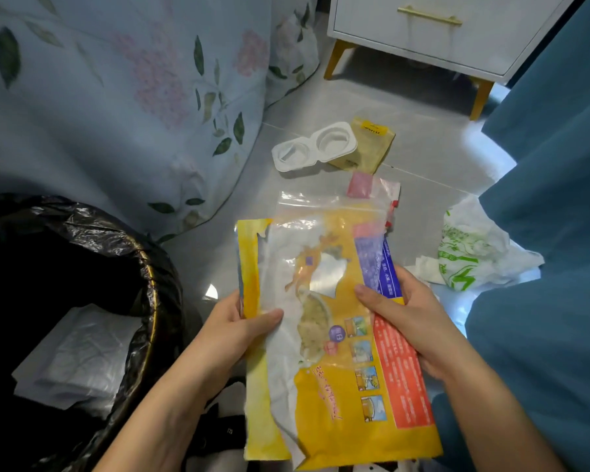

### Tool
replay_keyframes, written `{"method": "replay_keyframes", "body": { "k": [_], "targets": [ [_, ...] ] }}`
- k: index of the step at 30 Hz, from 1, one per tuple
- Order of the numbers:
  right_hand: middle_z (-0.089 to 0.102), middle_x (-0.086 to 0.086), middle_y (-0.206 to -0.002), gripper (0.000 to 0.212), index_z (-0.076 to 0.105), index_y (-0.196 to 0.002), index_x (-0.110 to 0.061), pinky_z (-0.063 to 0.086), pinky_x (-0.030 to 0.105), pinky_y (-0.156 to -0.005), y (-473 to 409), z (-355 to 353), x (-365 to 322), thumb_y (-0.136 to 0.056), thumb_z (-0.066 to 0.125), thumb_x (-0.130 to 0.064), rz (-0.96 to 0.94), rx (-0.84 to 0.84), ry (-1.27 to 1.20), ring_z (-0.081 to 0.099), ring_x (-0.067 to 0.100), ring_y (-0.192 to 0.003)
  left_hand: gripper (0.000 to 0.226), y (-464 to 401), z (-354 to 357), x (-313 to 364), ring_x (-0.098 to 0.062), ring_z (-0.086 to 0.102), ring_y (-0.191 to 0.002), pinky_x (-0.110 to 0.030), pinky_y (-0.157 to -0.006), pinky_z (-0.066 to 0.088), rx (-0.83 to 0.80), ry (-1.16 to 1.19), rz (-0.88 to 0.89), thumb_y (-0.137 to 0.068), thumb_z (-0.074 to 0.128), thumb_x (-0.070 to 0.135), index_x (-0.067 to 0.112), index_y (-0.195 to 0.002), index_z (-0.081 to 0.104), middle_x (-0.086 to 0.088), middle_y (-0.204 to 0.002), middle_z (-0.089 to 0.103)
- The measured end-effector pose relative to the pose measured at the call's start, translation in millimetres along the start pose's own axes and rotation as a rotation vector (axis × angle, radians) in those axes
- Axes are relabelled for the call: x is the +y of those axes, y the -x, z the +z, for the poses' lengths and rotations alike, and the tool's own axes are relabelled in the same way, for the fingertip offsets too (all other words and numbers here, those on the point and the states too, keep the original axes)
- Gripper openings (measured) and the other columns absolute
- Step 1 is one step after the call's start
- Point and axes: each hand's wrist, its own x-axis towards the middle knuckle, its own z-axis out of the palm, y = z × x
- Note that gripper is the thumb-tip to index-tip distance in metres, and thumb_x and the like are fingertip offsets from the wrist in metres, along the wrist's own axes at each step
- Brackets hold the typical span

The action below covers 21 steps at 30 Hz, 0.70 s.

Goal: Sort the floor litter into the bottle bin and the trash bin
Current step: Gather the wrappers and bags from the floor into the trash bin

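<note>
Right now I have the torn yellow food bag [334, 335] held up in front of me, my left hand [232, 325] pinching its left edge, thumb on top, and my right hand [406, 311] in a closed grip on its right edge. Beside my left arm sits the black-lined trash bin [143, 267] with white paper [75, 356] inside. Farther off on the floor lie a white plastic bag [470, 253], a white two-cup tray [314, 146] and a tan pouch [372, 144].
</note>
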Motion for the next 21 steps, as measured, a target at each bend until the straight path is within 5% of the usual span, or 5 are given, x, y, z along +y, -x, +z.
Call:
{"method": "replay_keyframes", "body": {
  "k": [6,14,17,21],
  "targets": [
    [0.072,0.007,-0.103,0.048,0.061,-0.114,-0.03,0.052,0.048,-0.09,-0.1,0.3,5.6,-0.067,0.073,-0.028,0.021,-0.047,-0.061,0.068,0.029,-0.095,0.029,1.7,2.1,2.8,-0.031,0.072,-0.084,-0.043,-0.075,0.06,0.035,0.017,0.073,-0.086,0.064,0.006,0.018,-0.112,0.062,-0.011,-0.099,0.075],
    [0.073,-0.001,-0.071,0.017,0.067,-0.087,-0.019,0.055,0.026,-0.059,-0.1,-1.3,9.5,-0.083,0.064,-0.002,-0.104,0.116,-0.143,0.069,0.013,-0.063,0.026,4.1,11.5,2.3,-0.034,0.071,-0.093,-0.049,-0.089,0.054,-0.011,0.089,-0.071,-0.09,0.06,0.02,0.01,-0.113,0.065,-0.015,-0.102,0.074],
    [0.074,0.0,-0.067,0.029,0.074,-0.07,-0.02,0.054,0.021,-0.051,-0.3,-4.2,15.0,-0.083,0.061,0.003,-0.119,0.088,-0.118,0.069,0.012,-0.057,0.026,4.2,13.7,1.4,-0.039,0.069,-0.095,-0.052,-0.091,0.052,0.003,0.112,-0.128,-0.09,0.061,0.02,0.004,-0.11,0.067,-0.02,-0.101,0.073],
    [0.076,-0.01,-0.079,0.064,0.077,-0.069,-0.038,0.057,0.019,-0.072,-2.3,-10.2,21.2,-0.084,0.052,0.018,-0.203,0.021,0.034,0.071,0.006,-0.077,0.022,-0.9,12.2,1.4,-0.036,0.07,-0.093,-0.044,-0.086,0.055,0.024,0.066,-0.131,-0.09,0.06,0.014,0.004,-0.109,0.067,-0.018,-0.099,0.074]
  ]
}}
